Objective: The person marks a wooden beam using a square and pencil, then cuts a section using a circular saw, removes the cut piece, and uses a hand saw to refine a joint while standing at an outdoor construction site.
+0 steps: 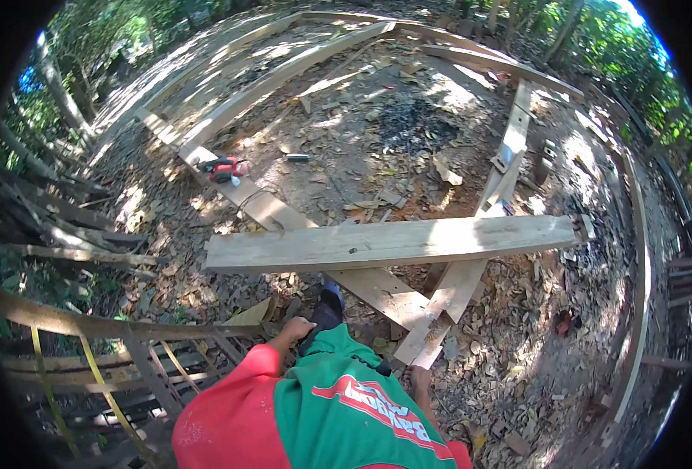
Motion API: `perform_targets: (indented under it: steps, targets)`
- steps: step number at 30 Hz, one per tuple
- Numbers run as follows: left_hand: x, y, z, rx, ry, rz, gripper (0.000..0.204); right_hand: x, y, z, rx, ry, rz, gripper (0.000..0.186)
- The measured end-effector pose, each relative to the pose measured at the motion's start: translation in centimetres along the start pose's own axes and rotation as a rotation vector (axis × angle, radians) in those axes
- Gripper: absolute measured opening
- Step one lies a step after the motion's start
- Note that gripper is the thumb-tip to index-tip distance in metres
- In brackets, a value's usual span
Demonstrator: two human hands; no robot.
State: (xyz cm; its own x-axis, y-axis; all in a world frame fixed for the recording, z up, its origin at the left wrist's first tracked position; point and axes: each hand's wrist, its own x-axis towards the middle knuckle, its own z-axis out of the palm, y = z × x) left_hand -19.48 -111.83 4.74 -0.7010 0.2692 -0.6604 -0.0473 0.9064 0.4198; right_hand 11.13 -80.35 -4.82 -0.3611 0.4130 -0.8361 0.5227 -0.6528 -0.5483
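At the bottom centre, my left hand (297, 327) is closed beside my dark lower leg and shoe (329, 307). What it holds, if anything, is too small to make out. My right hand (421, 378) is closed at the near end of a wooden beam (426, 341), low and right of centre. Part of that hand is hidden by my sleeve and green-and-red shirt. This beam meets a second beam (385, 293) that slants in from the left. Across both lies a wide, thick plank (393, 240), with a small dark ring or hole near its middle.
A red and black power tool (226, 169) rests on the left beam, a dark cord beside it. Nearby on the ground is a silver cylinder (297, 158). More beams (283, 76) form a large frame around a charred patch (416, 127). A slatted wooden structure (119, 328) stands left.
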Motion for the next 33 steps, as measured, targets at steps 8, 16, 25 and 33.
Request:
perform_targets:
  steps: [8,16,25,33]
  targets:
    - [4.8,8.3,-0.1,0.098,-0.093,0.220,0.047,-3.6,-0.2,-4.6,0.347,0.174,-0.051,0.015]
    - [4.4,9.7,0.3,0.051,-0.157,0.267,0.048,-7.0,4.4,-2.8,0.334,0.273,0.139,0.016]
    - [4.6,8.0,0.7,0.041,-0.115,0.234,0.048,-5.8,3.3,-1.9,0.248,0.227,0.108,0.010]
    - [4.4,7.4,0.8,0.039,-0.125,0.204,0.047,-4.6,-1.0,-3.2,0.225,0.270,0.027,0.024]
